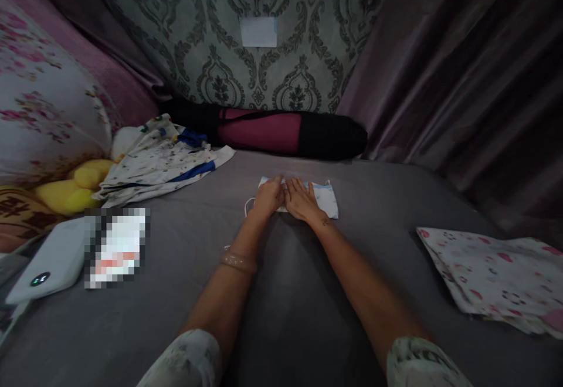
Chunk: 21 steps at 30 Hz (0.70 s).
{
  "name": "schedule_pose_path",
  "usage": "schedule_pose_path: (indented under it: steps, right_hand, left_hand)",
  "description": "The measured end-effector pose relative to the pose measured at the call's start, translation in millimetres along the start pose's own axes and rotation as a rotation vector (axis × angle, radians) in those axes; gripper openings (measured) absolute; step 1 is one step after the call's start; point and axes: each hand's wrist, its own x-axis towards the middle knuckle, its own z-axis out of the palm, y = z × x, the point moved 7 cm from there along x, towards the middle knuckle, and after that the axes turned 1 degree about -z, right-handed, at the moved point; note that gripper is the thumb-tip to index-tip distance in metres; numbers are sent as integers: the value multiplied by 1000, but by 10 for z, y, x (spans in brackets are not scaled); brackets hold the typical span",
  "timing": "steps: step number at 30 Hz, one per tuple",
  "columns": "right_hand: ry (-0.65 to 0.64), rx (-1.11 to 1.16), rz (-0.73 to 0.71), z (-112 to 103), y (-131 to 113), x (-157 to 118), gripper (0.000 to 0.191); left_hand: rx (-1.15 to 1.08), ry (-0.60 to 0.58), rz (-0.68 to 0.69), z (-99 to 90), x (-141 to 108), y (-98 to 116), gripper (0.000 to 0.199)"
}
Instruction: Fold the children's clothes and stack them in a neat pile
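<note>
A white face mask point(327, 199) with a light blue edge and thin ear loops lies flat on the grey bed sheet point(290, 270). On its left part rests my left hand point(269, 194), its fingers pointing forward and partly hidden. My right hand point(301, 198) lies palm down on the middle of the mask, fingers spread. The two hands touch or nearly touch at the thumbs. One ear loop shows to the left of my left wrist, which wears a clear bracelet point(238, 261).
Left: patterned clothing point(153, 164), a yellow plush point(79, 187), a white device point(57, 258) and a blurred-out item point(118, 246). Behind lies a black and maroon bolster bag point(259, 132). Right: a folded heart-print cloth point(497, 275). A white sheet point(259, 31) hangs on the patterned wall.
</note>
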Motion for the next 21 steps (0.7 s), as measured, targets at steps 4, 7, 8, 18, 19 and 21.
schedule_pose_path:
  steps: [4, 7, 8, 18, 19, 21]
  right_hand:
    - [10, 0, 4, 106, 64, -17, 56]
    - [50, 15, 14, 150, 88, -22, 55]
    - [69, 17, 14, 152, 88, -26, 55]
    - [38, 69, 17, 130, 102, -32, 55]
    - [22, 86, 19, 118, 118, -30, 55]
    - [10, 105, 34, 78, 170, -32, 56]
  left_hand:
    - [138, -114, -9, 164, -77, -17, 43]
    - [197, -162, -14, 231, -108, -36, 46]
    - [204, -164, -10, 236, -111, -36, 47]
    - [208, -172, -7, 185, -98, -4, 46]
    - [204, -157, 3, 165, -93, 14, 46]
    - [201, -118, 26, 115, -82, 56, 44]
